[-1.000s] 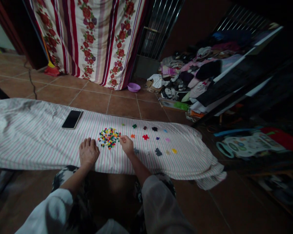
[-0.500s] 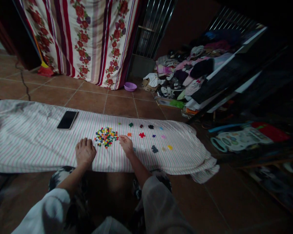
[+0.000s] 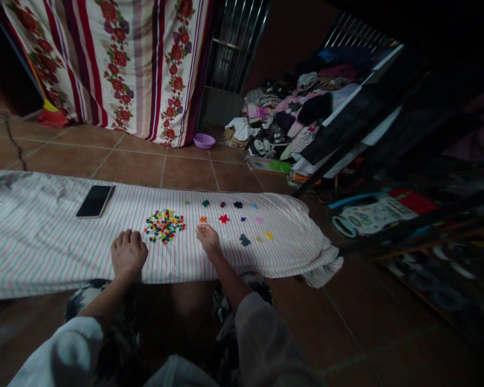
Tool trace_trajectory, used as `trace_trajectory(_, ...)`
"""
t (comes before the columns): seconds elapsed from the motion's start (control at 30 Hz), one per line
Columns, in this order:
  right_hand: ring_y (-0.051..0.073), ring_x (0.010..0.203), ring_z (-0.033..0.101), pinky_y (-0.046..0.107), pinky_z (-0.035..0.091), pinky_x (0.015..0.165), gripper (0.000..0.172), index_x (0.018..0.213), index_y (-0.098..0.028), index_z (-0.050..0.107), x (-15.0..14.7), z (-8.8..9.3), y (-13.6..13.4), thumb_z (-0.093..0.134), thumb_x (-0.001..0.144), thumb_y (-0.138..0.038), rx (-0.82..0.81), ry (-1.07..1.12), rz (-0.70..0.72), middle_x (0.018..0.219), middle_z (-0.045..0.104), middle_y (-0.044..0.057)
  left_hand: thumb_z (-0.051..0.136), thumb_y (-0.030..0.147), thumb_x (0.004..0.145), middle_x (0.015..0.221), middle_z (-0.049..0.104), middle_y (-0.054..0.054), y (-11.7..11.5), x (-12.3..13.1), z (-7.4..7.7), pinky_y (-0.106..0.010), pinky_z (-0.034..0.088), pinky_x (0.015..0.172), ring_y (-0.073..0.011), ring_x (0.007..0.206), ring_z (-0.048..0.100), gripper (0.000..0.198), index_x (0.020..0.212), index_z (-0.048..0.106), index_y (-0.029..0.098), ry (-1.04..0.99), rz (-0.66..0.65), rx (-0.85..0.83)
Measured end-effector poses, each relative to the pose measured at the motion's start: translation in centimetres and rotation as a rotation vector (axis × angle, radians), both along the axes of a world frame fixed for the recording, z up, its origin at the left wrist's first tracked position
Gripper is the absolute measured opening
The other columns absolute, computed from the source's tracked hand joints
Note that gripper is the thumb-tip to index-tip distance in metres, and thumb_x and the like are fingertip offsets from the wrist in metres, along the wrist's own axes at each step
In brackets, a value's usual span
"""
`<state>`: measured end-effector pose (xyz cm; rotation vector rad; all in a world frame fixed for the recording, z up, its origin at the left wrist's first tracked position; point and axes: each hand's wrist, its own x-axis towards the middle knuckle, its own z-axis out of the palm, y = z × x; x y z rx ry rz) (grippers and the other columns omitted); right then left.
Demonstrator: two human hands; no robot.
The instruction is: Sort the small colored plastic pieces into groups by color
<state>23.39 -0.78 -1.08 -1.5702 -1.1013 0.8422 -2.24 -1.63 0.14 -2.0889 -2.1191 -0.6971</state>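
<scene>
A mixed heap of small coloured pieces [image 3: 164,226] lies on the striped cloth [image 3: 177,266]. My left hand [image 3: 128,251] rests palm down on the cloth, left of the heap, its fingers loosely laid out and holding nothing. Right of the heap, thumb and fingers of my right hand [image 3: 207,237] are pinched together; whatever is between them is too small to make out. Just above that hand is an orange cluster [image 3: 203,219]. Farther right, little groups sorted by colour include a red cluster [image 3: 224,219], a dark grey cluster [image 3: 244,239] and a yellow cluster [image 3: 268,235].
A phone [image 3: 95,201] lies on the cloth at the left. Beyond, on the tiled floor, are a purple basin [image 3: 204,141], a broom [image 3: 52,115] by a floral curtain [image 3: 145,64], and a pile of clothes [image 3: 290,115].
My right hand has moved right, away from the heap's edge, fingers still pinched. My left hand stays resting on the cloth. The whole view has shifted slightly.
</scene>
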Motion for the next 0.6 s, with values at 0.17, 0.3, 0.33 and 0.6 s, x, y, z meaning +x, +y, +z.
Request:
trace_trajectory(0.17,0.015,0.071,0.067,0.029,0.055,0.067,0.022,0.086,-0.025,0.062,1.2,0.6,-0.1,0.064,0.078,-0.045,0.089,0.054,-0.039,0.079,0.069,0.000,0.042,0.025,0.087,0.125,0.060,-0.019,0.0,0.0,-0.2,-0.049,0.039,0.101,-0.0330,0.123,0.050,0.032,0.109,0.062,0.014,0.010,0.001,0.005)
trace_trajectory(0.3,0.015,0.064,0.066,0.025,0.052,0.056,0.030,0.085,-0.022,0.061,2.3,1.1,-0.5,0.067,0.073,-0.049,0.079,0.168,-0.069,0.075,0.068,0.000,0.043,0.025,0.087,0.125,0.061,-0.019,0.1,-0.1,-0.5,-0.050,0.039,0.101,-0.0332,0.122,0.050,0.031,0.108,0.063,0.015,0.027,0.000,0.023)
trace_trajectory(0.33,0.015,0.063,0.066,0.025,0.051,0.054,0.031,0.085,-0.022,0.061,2.7,1.1,-0.6,0.068,0.072,-0.050,0.076,0.182,-0.079,0.073,0.067,0.000,0.042,0.025,0.088,0.126,0.060,-0.019,0.1,-0.1,-0.5,-0.049,0.038,0.101,-0.0329,0.123,0.050,0.031,0.108,0.063,0.015,0.038,-0.002,0.023)
trace_trajectory(0.6,0.015,0.055,0.063,0.025,0.048,0.050,0.040,0.081,-0.022,0.062,8.7,1.6,-2.5,0.074,0.063,-0.055,0.150,0.157,-0.257,0.063,0.065,-0.002,0.035,0.027,0.092,0.128,0.060,-0.017,0.0,-0.1,0.0,-0.045,0.037,0.101,-0.0310,0.124,0.051,0.035,0.110,0.062,0.014,0.096,0.023,-0.039)
